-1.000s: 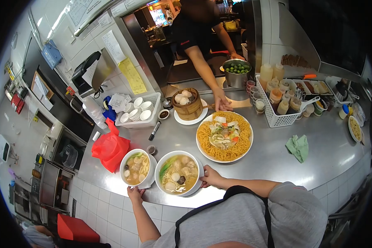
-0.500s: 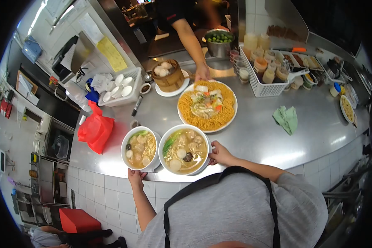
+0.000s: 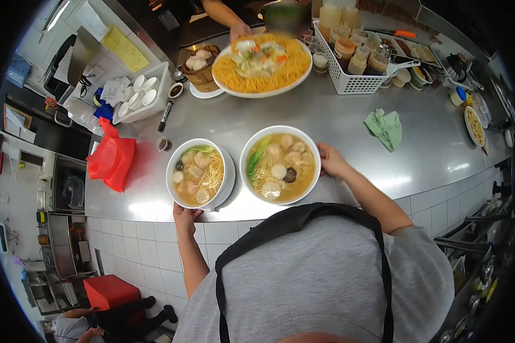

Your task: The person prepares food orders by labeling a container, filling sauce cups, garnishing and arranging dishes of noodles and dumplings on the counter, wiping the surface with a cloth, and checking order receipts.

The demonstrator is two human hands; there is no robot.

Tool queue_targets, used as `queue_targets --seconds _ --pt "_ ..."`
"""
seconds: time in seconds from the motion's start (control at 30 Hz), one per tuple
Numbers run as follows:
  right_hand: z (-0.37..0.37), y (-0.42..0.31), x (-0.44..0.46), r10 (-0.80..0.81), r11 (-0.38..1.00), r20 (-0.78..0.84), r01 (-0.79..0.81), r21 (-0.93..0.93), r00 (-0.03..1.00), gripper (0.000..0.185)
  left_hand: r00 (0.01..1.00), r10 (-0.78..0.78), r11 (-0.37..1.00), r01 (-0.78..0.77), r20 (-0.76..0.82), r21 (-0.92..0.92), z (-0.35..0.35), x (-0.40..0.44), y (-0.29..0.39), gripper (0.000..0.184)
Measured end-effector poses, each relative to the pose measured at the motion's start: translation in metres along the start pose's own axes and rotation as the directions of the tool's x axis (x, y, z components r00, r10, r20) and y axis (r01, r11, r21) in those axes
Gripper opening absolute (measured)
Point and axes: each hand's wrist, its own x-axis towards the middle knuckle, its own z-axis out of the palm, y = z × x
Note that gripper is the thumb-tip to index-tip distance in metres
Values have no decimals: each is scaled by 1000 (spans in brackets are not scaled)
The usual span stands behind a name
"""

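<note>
My left hand (image 3: pixel 185 215) grips the near edge of the left soup bowl (image 3: pixel 199 175), fingers partly hidden beneath it; noodles, dumplings and greens float inside. My right hand (image 3: pixel 330 160) is closed on the right rim of the larger soup bowl (image 3: pixel 281 166), which holds greens, dumplings and a dark mushroom. A gap separates the two bowls. Beyond them, a co-worker's hand (image 3: pixel 240 31) holds the back edge of a large plate of fried noodles (image 3: pixel 262 64), which overlaps the bamboo steamer (image 3: pixel 199 64) in view.
On the steel counter (image 3: pixel 337 123) lie a red plastic bag (image 3: pixel 112 155), a black marker (image 3: pixel 165 116) and a green cloth (image 3: pixel 385 129). A basket of spoons (image 3: pixel 133 103) stands left, a basket of sauce bottles (image 3: pixel 357 80) back right. Another person (image 3: pixel 71 327) appears lower left.
The two bowls have moved apart, the larger one rightward with my right hand. The co-worker's hand has drawn the noodle plate back toward the pass. The view has shifted.
</note>
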Motion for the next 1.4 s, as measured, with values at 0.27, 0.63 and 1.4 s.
queue_targets --seconds 0.27,0.63,1.4 --pt "-78 -12 49 -126 986 -36 120 -119 991 24 997 -2 998 -3 82 55 49 -1 12 27" --pt "-145 -25 129 -148 978 -80 133 -161 986 26 973 4 996 -24 230 85 117 36 26 28" --pt "-383 -194 163 -309 938 -335 227 -263 890 6 964 162 986 -154 -210 57 113 55 21 38"
